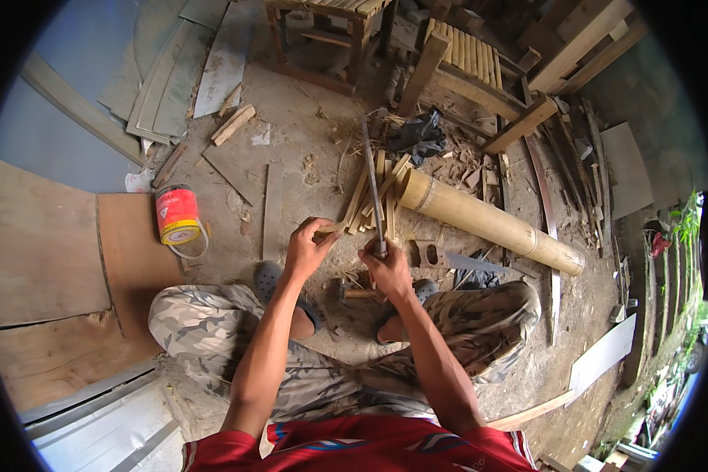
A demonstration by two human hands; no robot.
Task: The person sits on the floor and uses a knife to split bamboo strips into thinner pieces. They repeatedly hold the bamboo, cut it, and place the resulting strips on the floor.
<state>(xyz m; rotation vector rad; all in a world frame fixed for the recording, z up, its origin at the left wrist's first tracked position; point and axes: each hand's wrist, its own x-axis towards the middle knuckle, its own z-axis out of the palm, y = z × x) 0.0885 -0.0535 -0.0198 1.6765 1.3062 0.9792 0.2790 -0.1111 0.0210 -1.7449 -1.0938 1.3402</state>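
Observation:
My left hand [310,249] is closed around a short bamboo strip [334,228] in front of my shins. Close beside it, my right hand [388,266] grips the handle of a machete [372,177], whose long narrow blade points away from me. Beneath and beyond the blade lies a loose pile of split bamboo strips [359,197] on the ground. A thick bamboo pole [480,219] lies slantwise to the right of the pile. Between my feet is a hammer [359,293], partly hidden by my right hand. A handsaw [468,263] rests on the ground to the right of that hand.
A red and yellow bucket [178,214] with a handle stands at the left near plywood sheets [47,244]. Wooden frames with bamboo slats [466,53] stand at the back. A black plastic bag [419,135] and wood scraps [234,124] litter the dirt floor.

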